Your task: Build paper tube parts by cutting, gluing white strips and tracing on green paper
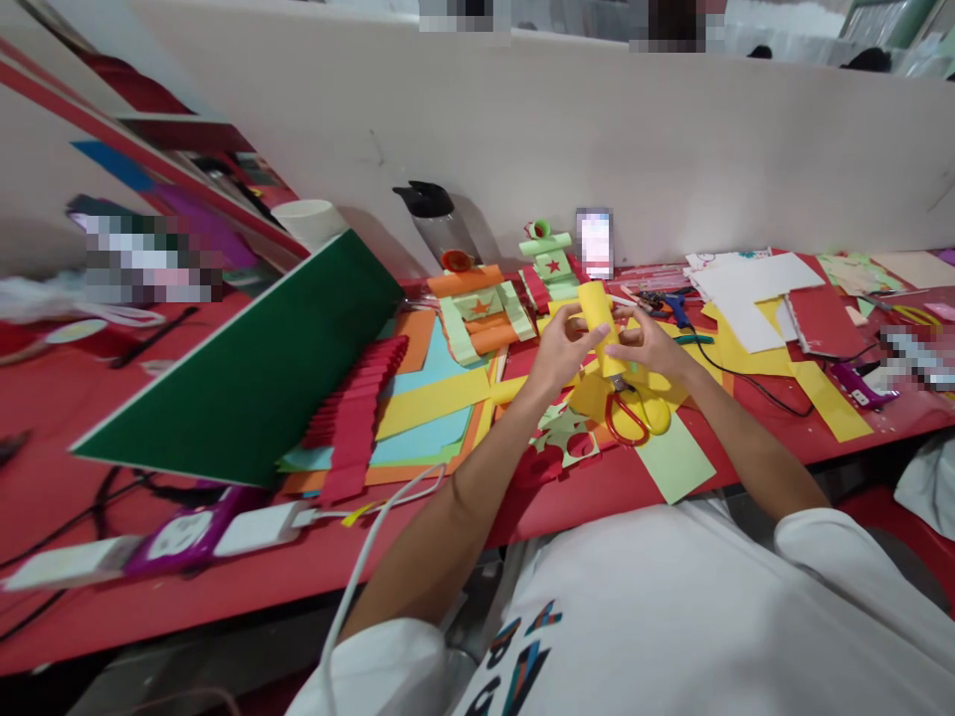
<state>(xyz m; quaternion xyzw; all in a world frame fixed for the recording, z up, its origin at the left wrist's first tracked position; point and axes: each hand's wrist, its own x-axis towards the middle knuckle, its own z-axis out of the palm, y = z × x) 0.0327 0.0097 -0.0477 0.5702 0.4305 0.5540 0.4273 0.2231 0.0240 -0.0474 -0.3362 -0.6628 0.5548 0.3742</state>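
Observation:
Between my two hands stands a rolled yellow paper tube point(595, 310), tilted a little. My left hand point(563, 343) grips its left side, the thumb pressed on the paper. From the right, my right hand point(648, 343) pinches the lower part of the same tube. Just below lie scissors point(628, 418) with red and yellow handles, their blades partly covered by yellow paper. Light green cut-out scraps point(563, 435) are left of the scissors, and a pale green sheet point(677, 459) is to the right. Behind my hands sit paper pieces with an orange star point(481, 306) and a red star point(552, 266).
A green board point(254, 368) leans at the left, beside pleated red paper point(358, 398) and stacked coloured sheets. A bottle point(437, 224) and a lit phone point(595, 242) stand along the white partition. A glue gun point(677, 310) trails its cord rightward; a white cable point(373, 542) crosses the front edge.

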